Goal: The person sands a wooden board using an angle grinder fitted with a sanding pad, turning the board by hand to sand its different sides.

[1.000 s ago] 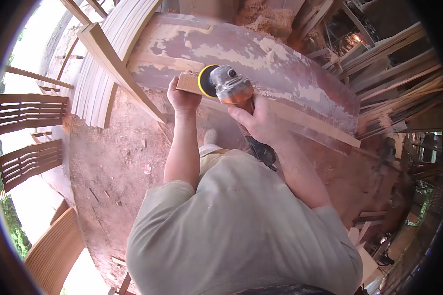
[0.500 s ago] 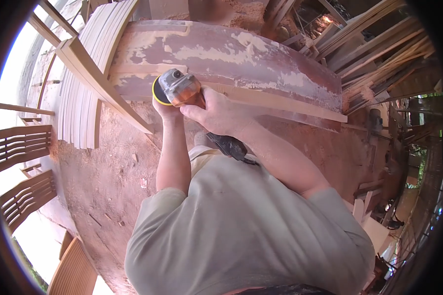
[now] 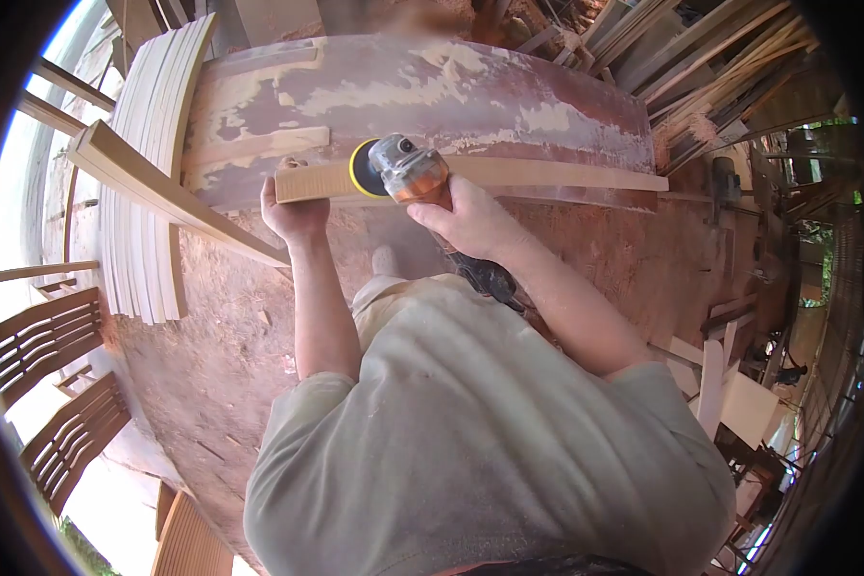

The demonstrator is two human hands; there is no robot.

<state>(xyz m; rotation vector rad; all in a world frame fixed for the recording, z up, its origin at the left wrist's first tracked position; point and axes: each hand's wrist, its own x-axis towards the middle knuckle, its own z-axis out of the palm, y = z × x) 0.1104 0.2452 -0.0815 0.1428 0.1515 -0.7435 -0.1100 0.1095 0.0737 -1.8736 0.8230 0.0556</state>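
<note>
The left hand (image 3: 296, 217) clamps the nine-o'clock end of a pale, smooth-faced wooden slat (image 3: 528, 171); the right hand (image 3: 468, 219) grips a silver-and-orange angle grinder (image 3: 415, 171), yellow-rimmed disc (image 3: 363, 169) at nine o'clock.

Extends the left forearm (image 3: 323, 302) nearly straight ahead, with the left hand (image 3: 295, 219) curled in a grip. Slants the right forearm (image 3: 576, 296) inward from the side, with the right hand (image 3: 472, 223) clasped (thumb (image 3: 426, 213) laid toward the left).

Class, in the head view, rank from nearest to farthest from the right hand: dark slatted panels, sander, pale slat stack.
1. Sander, in the right hand
2. Pale slat stack, at left
3. Dark slatted panels, at far left
</note>
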